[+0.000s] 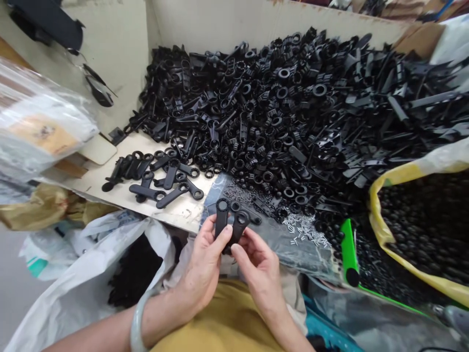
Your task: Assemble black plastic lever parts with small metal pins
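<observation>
So both hands are busy here. The left hand (207, 264) has its thumb pressed over a black lever piece (221, 220), and the right hand (262, 266) is pinched narrow around the lower end of a second lever (241, 225). The bit that matters: the pair sits right between the hands, ring ends pointing far. The first one's long axis runs pretty much near to far, while the second tips its far end to the right, so they make a little V, tight at the near end. First one's closer to the left hand, second to the right.

Count so far: two hands, two levers held. A third ring (235, 207) peeks out behind the V; can't tell if it's held or just lying there.

Going outward, loose levers (171, 177) lie far-left on the tabletop (97, 178), left hand nearer. I make it roughly a dozen, but they overlap. Far-right, nearer the right hand, are metal pins (306, 230), dozens, no way I'm counting. One green strip (349, 249) past those, then one yellow-rimmed sack (381, 215). One white sack (88, 288) near-left. The black heap (256, 107) on the far side is uncountable.
</observation>
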The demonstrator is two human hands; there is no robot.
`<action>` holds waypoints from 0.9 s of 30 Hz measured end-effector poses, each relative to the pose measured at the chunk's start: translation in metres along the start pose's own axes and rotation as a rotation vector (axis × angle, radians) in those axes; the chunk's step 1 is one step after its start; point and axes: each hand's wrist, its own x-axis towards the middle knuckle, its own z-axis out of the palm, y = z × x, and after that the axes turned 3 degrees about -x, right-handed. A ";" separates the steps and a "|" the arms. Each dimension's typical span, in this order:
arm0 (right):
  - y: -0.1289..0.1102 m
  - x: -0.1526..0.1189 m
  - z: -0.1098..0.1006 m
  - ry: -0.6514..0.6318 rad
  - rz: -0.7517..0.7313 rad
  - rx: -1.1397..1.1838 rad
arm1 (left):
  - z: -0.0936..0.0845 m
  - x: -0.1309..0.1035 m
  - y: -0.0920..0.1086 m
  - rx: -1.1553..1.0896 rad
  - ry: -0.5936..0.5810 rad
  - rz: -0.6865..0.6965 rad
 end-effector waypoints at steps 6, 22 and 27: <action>-0.023 0.019 -0.040 -0.075 -0.181 -0.431 | -0.027 0.003 0.004 0.087 0.146 0.111; -0.036 0.008 -0.054 0.046 -0.547 -0.741 | -0.036 -0.015 0.012 0.125 -0.104 -0.205; -0.021 -0.018 -0.035 0.000 -0.054 -0.187 | -0.031 -0.010 -0.008 0.005 -0.185 -0.244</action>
